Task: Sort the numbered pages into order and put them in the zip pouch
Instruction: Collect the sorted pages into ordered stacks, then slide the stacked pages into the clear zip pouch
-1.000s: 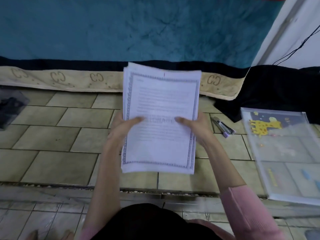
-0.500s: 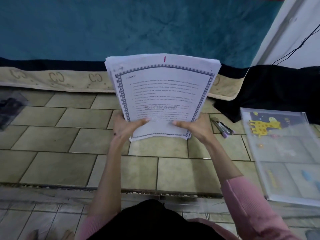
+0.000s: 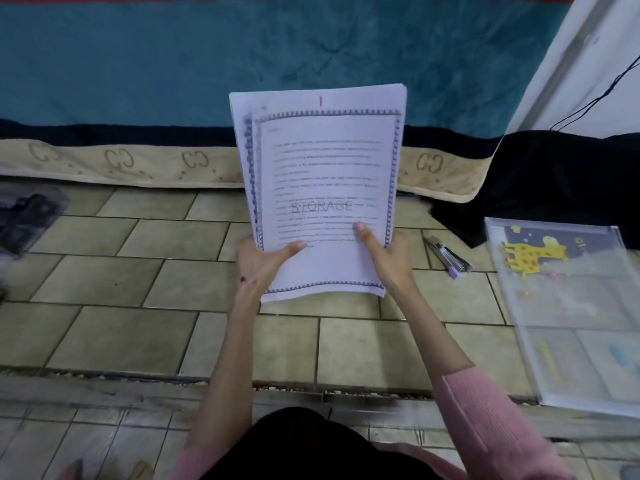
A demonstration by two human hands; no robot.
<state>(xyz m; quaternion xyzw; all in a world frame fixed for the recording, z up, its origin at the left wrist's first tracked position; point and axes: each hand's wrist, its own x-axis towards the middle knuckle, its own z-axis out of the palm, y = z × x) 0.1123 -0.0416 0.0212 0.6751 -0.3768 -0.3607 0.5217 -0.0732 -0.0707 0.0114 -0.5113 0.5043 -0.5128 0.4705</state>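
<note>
Both hands hold one stack of pages [image 3: 322, 188] upright above the tiled floor [image 3: 104, 282], its printed face toward the camera. A red mark sits at the top of the front sheet, a patterned border frames the text, and the faint word "STORAGE" crosses the lower middle. The left hand [image 3: 258, 265] grips the stack's lower left edge, thumb laid flat across the front sheet and the other fingers hidden behind the paper. The right hand [image 3: 388, 258] grips the lower right edge the same way, thumb pointing up the page. The sheet edges look roughly squared, with a few still stepped along the left side.

Right of the stack, a stapler [image 3: 448, 258] lies on the tiles, and farther right lies the clear zip pouch [image 3: 581, 327] with a yellow giraffe printed on it, flat on the floor and well apart from the pages. Behind the stack runs a beige patterned mat edge [image 3: 138, 164] under a teal blanket [image 3: 173, 64]. Left of the stack, at the frame edge, sits a blurred dark object [image 3: 24, 216].
</note>
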